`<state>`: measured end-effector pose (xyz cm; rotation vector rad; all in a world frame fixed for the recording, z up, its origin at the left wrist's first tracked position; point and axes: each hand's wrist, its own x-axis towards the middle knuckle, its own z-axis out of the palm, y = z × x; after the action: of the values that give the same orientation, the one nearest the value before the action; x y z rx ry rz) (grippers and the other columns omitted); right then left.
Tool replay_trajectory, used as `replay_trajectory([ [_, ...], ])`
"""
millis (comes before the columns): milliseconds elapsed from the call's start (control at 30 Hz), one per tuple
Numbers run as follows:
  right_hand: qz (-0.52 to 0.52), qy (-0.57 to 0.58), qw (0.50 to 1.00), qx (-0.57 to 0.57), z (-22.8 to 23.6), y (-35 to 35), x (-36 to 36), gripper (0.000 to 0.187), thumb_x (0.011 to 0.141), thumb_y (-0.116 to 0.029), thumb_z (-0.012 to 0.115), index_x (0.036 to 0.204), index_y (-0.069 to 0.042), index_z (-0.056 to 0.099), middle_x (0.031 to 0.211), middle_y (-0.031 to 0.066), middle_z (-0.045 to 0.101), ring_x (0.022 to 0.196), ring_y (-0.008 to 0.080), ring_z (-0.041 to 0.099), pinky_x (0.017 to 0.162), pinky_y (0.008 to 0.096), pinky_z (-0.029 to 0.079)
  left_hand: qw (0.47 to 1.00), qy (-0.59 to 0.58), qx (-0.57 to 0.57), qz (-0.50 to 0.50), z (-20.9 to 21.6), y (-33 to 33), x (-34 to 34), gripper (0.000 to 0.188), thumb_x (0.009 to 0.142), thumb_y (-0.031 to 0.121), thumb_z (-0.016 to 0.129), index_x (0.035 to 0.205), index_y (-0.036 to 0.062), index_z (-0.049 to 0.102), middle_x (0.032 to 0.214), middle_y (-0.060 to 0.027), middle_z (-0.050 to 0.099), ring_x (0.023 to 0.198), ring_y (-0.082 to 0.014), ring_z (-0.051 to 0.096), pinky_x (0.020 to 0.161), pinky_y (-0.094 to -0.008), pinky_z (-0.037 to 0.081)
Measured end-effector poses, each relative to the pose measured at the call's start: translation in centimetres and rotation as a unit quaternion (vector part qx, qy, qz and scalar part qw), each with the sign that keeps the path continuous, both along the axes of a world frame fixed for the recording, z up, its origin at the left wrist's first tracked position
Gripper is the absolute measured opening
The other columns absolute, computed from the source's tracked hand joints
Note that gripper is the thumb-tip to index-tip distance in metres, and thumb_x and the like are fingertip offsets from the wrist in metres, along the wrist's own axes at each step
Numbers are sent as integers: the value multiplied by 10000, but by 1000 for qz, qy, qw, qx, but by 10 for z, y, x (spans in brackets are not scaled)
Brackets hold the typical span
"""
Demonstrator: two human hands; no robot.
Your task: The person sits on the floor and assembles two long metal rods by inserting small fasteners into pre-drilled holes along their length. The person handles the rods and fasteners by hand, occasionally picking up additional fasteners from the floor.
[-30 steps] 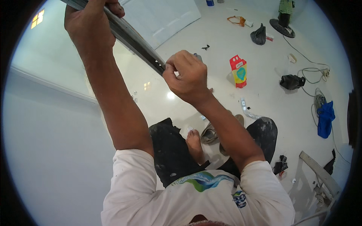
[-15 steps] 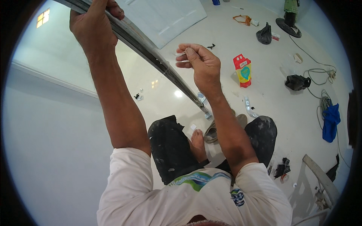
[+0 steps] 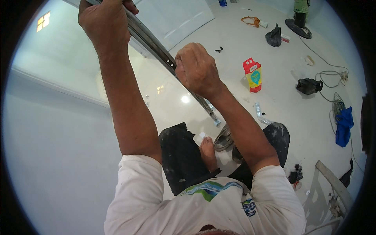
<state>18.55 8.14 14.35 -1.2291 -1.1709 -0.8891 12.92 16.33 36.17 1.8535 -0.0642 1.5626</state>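
Compared with half a second ago, we see the right hand (image 3: pixel 197 69) back at the metal bar (image 3: pixel 153 42); then it stood apart from it with the fingers spread. We also see two small white spots on the bar just beside that hand, and the left hand (image 3: pixel 105 29) has shifted slightly rightward in our view.

The bar slants from the upper edge down past the right hand, its lower end near the shoes (image 3: pixel 223 140) and the bare foot (image 3: pixel 208 153); whether that end touches the floor, we cannot tell. Beyond its upper part we see the white door (image 3: pixel 174 21). To the right, we have bare floor (image 3: pixel 231 78) between the right hand and the red-and-yellow package (image 3: pixel 252 76).

We see the left hand's fingers wrapped around the bar near its upper end. The right hand's fingers are curled inward against the bar, their tips hidden; how tightly they close, and on what, we cannot tell.
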Motion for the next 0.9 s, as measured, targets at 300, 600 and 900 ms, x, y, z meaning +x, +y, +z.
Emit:
replay_trajectory([
  [300, 308, 444, 839, 59, -10, 11, -18, 124, 1068, -117, 668, 1102, 3, 662, 995, 112, 707, 901, 203, 684, 821, 362, 590, 1000, 1, 0, -28, 1, 3, 0, 240, 1003, 210, 818, 1053, 43, 653, 704, 0, 591, 513, -95, 538, 472, -266, 471],
  [600, 162, 123, 979, -20, 9, -7, -4, 146, 912, 16, 837, 1053, -4, 802, 1008, 119, 769, 872, 214, 755, 733, 337, 617, 999, -11, -27, -15, 2, 9, -11, 248, 999, 223, 824, 1053, 44, 661, 712, 1, 597, 521, -93, 537, 476, -263, 463],
  [900, 42, 29, 997, 54, 10, 12, -7, 156, 882, 75, 729, 972, -15, 639, 925, 123, 666, 833, 326, 666, 738, 433, 552, 999, -8, -32, -41, 3, 15, -5, 223, 1000, 194, 817, 1040, 41, 660, 679, 0, 590, 487, -102, 532, 446, -266, 456],
])
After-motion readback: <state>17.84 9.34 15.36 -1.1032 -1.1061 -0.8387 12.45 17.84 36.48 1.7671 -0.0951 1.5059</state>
